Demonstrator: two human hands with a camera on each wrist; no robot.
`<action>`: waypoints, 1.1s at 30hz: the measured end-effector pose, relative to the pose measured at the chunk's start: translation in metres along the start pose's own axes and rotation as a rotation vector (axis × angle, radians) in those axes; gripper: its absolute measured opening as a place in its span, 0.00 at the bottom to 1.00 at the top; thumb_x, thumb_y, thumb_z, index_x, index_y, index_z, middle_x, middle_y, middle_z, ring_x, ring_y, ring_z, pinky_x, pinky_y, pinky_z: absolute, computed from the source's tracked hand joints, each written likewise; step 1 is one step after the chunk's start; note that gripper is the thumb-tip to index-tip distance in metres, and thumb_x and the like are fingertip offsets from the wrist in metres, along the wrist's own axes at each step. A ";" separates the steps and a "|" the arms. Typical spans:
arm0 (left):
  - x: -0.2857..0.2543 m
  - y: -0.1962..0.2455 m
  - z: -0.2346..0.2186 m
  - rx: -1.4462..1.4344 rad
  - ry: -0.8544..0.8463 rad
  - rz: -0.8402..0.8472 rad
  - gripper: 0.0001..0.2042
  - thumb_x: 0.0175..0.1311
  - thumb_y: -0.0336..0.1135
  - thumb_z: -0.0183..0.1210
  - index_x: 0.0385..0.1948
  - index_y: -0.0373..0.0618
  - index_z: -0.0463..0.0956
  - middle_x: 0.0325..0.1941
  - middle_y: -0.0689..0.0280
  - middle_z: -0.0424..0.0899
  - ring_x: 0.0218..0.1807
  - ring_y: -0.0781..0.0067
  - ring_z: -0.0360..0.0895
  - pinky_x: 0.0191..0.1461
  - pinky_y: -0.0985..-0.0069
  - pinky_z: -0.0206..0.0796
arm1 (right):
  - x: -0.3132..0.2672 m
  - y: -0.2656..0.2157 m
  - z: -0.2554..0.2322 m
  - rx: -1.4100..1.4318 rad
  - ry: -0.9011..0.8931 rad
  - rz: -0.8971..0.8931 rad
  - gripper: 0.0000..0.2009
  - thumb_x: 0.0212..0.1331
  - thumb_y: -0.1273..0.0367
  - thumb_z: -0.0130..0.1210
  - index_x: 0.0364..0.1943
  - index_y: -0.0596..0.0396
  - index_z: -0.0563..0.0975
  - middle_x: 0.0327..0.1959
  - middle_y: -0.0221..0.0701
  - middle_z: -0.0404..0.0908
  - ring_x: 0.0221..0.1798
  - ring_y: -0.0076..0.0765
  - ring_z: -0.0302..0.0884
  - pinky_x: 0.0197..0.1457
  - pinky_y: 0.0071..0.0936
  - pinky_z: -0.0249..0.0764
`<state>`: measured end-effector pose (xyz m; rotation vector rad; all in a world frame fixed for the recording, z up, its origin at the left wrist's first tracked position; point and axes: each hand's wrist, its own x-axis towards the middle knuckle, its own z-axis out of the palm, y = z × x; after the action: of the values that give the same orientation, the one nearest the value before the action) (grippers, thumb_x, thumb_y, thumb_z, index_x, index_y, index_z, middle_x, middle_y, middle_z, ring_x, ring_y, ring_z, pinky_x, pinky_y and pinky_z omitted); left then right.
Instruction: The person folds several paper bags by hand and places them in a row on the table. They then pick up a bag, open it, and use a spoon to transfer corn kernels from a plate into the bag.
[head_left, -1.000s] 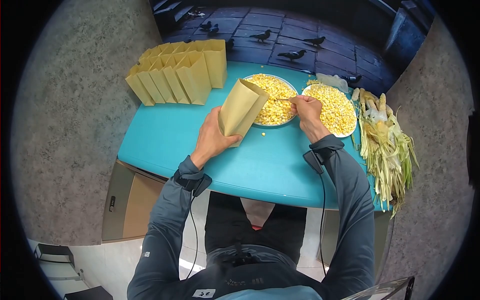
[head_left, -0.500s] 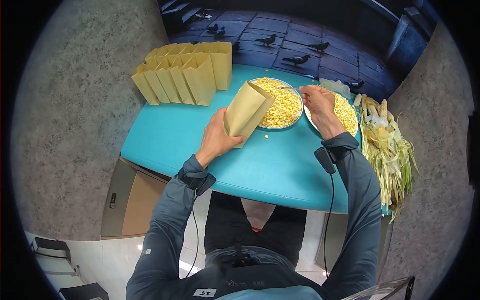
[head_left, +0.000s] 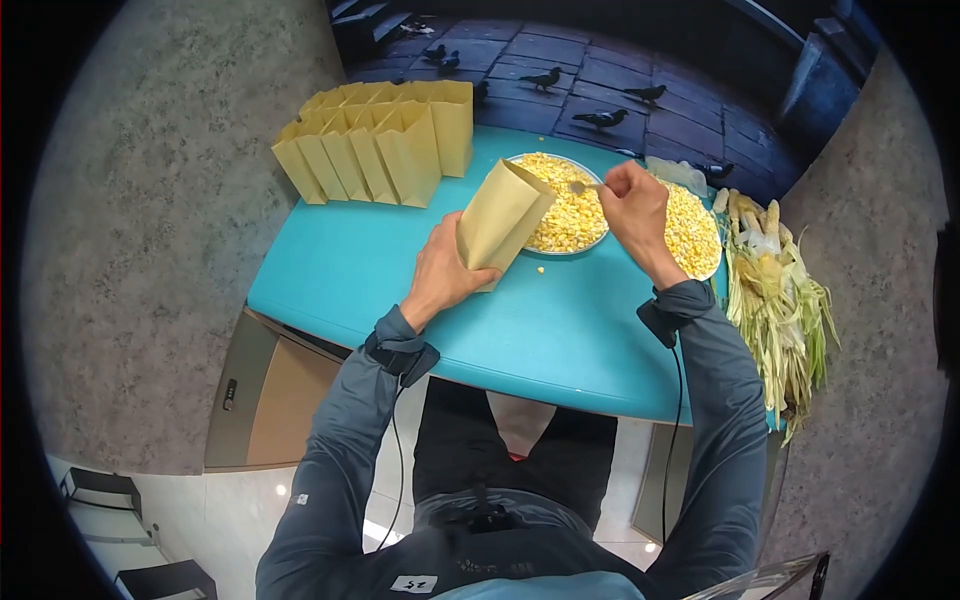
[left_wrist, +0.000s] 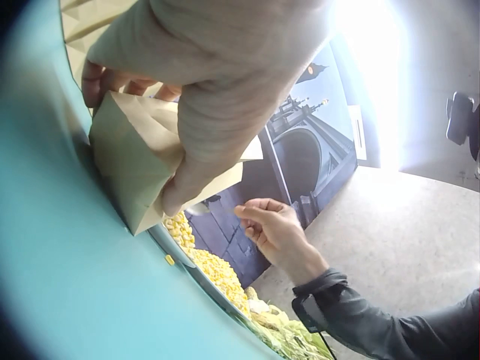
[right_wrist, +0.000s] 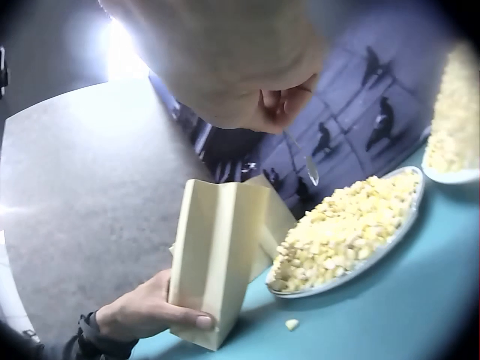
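My left hand [head_left: 440, 270] grips a tan paper bag [head_left: 505, 212] near its lower end, fingers and thumb on opposite sides. The bag leans to the right, its mouth beside the nearer plate of corn kernels [head_left: 565, 222]. Between the fingers of my right hand [head_left: 640, 212] is a spoon [head_left: 579, 187], whose bowl hangs above those kernels. In the right wrist view the spoon [right_wrist: 312, 171] points down from the fingertips, clear of the heap. The left wrist view has the bag [left_wrist: 127, 161] close over the table, with the right hand [left_wrist: 274, 229] beyond it.
Several upright open paper bags [head_left: 370, 145] stand in rows at the back left of the turquoise table [head_left: 340, 270]. A second plate of kernels [head_left: 692, 235] is behind my right hand. Husks and bare cobs [head_left: 775, 290] lie along the right edge. One loose kernel [head_left: 541, 270] lies before the nearer plate.
My right hand has lifted the spoon out of the kernels and moved a little to the right. The left hand keeps its hold on the tilted bag; the head view has shifted slightly.
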<state>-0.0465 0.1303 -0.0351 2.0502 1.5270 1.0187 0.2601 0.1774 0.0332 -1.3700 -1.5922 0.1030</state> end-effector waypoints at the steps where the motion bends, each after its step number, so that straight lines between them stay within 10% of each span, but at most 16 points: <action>1: -0.002 -0.001 0.000 -0.002 0.001 0.002 0.49 0.46 0.41 0.85 0.71 0.41 0.65 0.66 0.47 0.79 0.66 0.42 0.79 0.69 0.52 0.74 | -0.001 0.020 0.005 -0.070 -0.001 0.037 0.06 0.57 0.72 0.69 0.37 0.58 0.86 0.29 0.38 0.90 0.33 0.40 0.91 0.40 0.36 0.84; 12: 0.000 -0.003 -0.001 0.013 -0.019 0.010 0.49 0.46 0.41 0.85 0.72 0.39 0.65 0.66 0.47 0.79 0.67 0.43 0.79 0.70 0.52 0.74 | -0.011 0.055 0.055 0.691 -0.007 0.876 0.05 0.58 0.80 0.71 0.29 0.61 0.83 0.24 0.34 0.84 0.24 0.28 0.81 0.26 0.24 0.73; 33: 0.006 0.007 -0.003 0.048 -0.075 -0.062 0.49 0.46 0.41 0.85 0.71 0.37 0.66 0.67 0.46 0.79 0.69 0.44 0.78 0.73 0.55 0.72 | 0.028 0.009 -0.005 0.755 0.001 0.781 0.06 0.59 0.79 0.72 0.34 0.60 0.84 0.28 0.30 0.85 0.27 0.24 0.81 0.31 0.21 0.78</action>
<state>-0.0434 0.1333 -0.0260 2.0357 1.5810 0.8806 0.2733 0.2000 0.0467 -1.2695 -0.7769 1.0529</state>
